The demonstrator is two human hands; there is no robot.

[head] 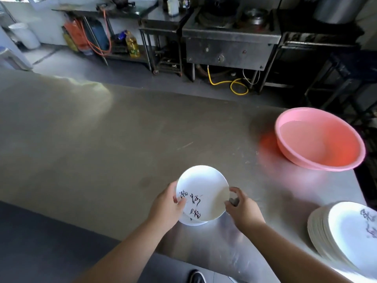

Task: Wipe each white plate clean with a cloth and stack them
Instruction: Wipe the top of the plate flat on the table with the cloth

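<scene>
A white plate [202,190] with black brush writing is tilted up above the steel table, near its front edge. My left hand [169,203] grips its left rim, thumb on the upper face. At the plate's right rim, my right hand [242,209] has its fingers curled round a small grey wad that looks like a cloth [234,201]. Another white plate [191,222] lies flat on the table right under the held one. A tall stack of white plates [342,235] stands at the front right corner.
A pink plastic basin [319,139] holding water stands at the table's right back. The steel table [102,144] stretches left and back. Beyond it are a steel stove unit [228,45], shelves, hoses and an oil bottle [132,44]. A shoe [196,277] shows below.
</scene>
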